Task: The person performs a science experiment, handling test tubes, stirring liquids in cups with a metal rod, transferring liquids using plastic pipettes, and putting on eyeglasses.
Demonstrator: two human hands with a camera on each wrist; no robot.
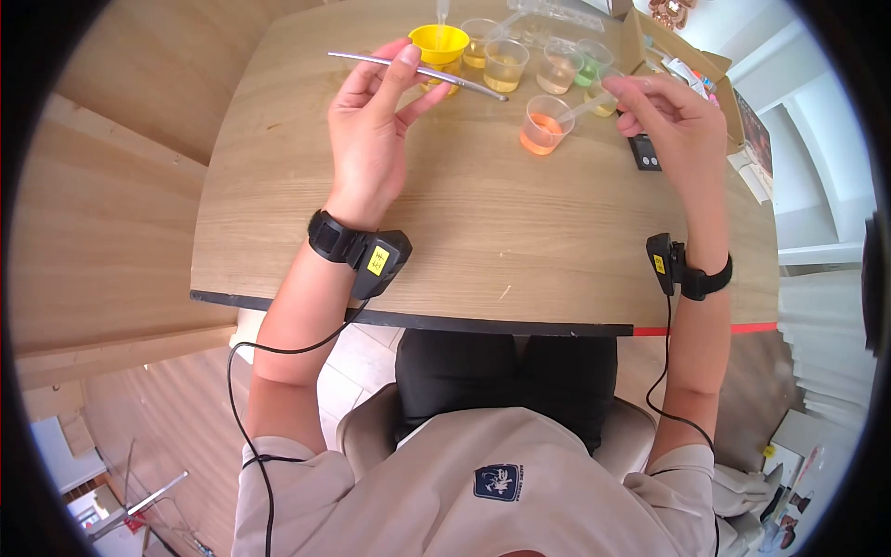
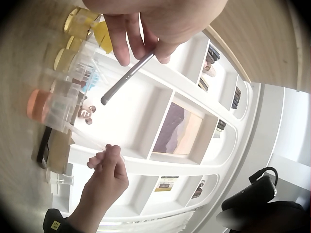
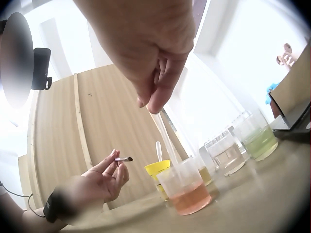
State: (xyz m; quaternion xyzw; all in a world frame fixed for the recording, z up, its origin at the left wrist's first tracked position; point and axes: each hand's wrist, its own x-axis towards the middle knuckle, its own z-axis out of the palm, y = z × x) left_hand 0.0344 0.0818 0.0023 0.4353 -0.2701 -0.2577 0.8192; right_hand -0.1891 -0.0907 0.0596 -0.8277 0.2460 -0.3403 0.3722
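My left hand (image 1: 369,125) holds a slim silver rod (image 1: 464,84) between thumb and fingers, above the table. The rod's far end is small and flattened (image 2: 110,97). With thumb and fingertips, my right hand (image 1: 676,121) pinches a clear plastic dropper (image 3: 167,138). Its lower end reaches into a clear cup (image 1: 548,111) of orange liquid (image 3: 190,198), which stands on the table. Behind the left hand, a yellow funnel (image 1: 438,45) sits on a container of yellow liquid, and another dropper (image 3: 159,151) stands upright in the funnel.
Several clear cups stand behind the orange one, including a yellow cup (image 1: 506,65), a pale pinkish cup (image 3: 228,158) and a green cup (image 3: 260,141). A small black device (image 1: 644,153) lies near the right hand. A cardboard box (image 1: 654,42) stands at the back right.
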